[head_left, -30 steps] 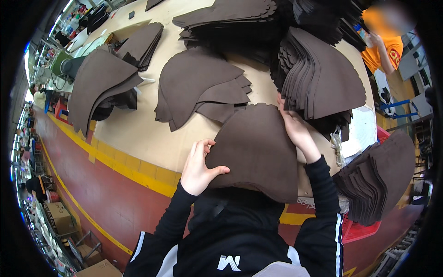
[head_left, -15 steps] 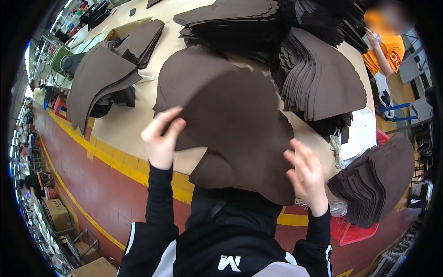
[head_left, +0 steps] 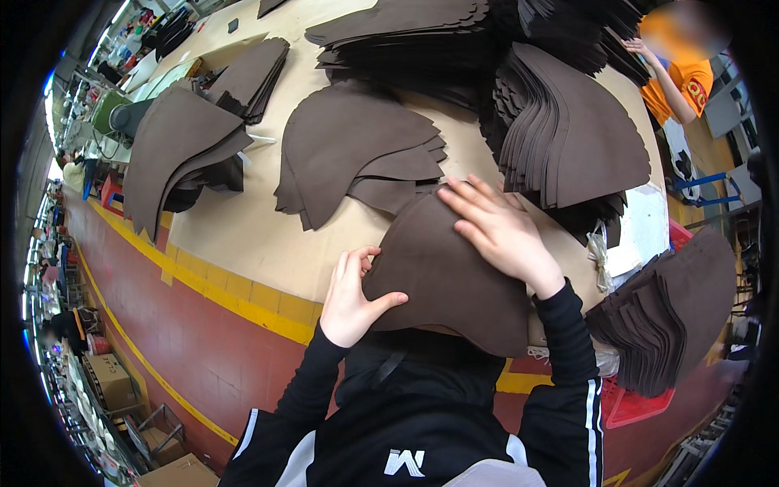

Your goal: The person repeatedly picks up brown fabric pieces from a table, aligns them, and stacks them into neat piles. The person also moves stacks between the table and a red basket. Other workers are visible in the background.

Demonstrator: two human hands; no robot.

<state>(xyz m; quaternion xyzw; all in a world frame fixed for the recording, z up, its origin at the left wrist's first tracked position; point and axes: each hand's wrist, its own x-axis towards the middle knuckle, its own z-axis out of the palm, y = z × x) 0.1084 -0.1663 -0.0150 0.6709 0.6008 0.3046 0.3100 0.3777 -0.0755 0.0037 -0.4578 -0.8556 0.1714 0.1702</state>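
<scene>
Brown, the panel (head_left: pixel 442 272) lies just right of the left hand (head_left: pixel 355 296), thumb on its face and fingers curled by its edge, any pinch unclear, and beneath the right hand (head_left: pixel 505 237), fingers flat and slightly spread. It points dome-first away from both wrists, long axis seemingly slanting nearer and rightward of the left thumb.

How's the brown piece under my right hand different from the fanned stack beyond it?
The brown piece shows one broad face; the fanned stack shows many layered edges. Your right hand lies on the brown piece, with your left hand at its left edge; neither rests on the fanned stack. The brown piece is closer to you; the fanned stack sits farther right. Both are dark brown with curved outlines.
</scene>
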